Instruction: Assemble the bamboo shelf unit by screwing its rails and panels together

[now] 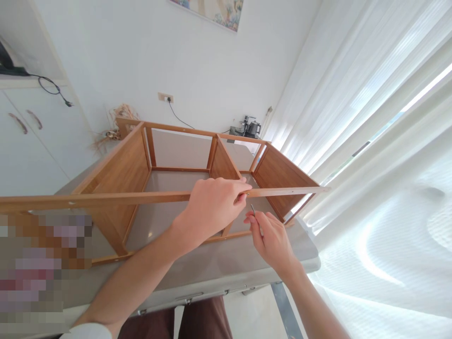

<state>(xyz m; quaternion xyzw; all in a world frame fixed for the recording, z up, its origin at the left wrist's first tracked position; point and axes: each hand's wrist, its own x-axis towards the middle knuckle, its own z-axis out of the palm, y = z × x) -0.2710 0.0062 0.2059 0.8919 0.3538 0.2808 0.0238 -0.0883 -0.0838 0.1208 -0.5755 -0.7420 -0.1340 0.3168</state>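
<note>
A wooden shelf frame [286, 174] lies on its side, with several panels joined by long rails. My left hand [213, 202] is closed over the top near rail [141, 197], its fingers wrapped round the wood by the middle panel [226, 160]. Just below and to the right, my right hand [270, 235] pinches a thin metal hex key [253, 209]. The key's tip points up toward the rail's underside and stands apart from it. Most of the key is hidden by my fingers.
The frame rests on a grey-topped table [247, 263] with a rounded right corner. White curtains [381, 235] hang close on the right. A black kettle [253, 128] stands behind. White cabinets [31, 141] are at left, where one patch is pixelated.
</note>
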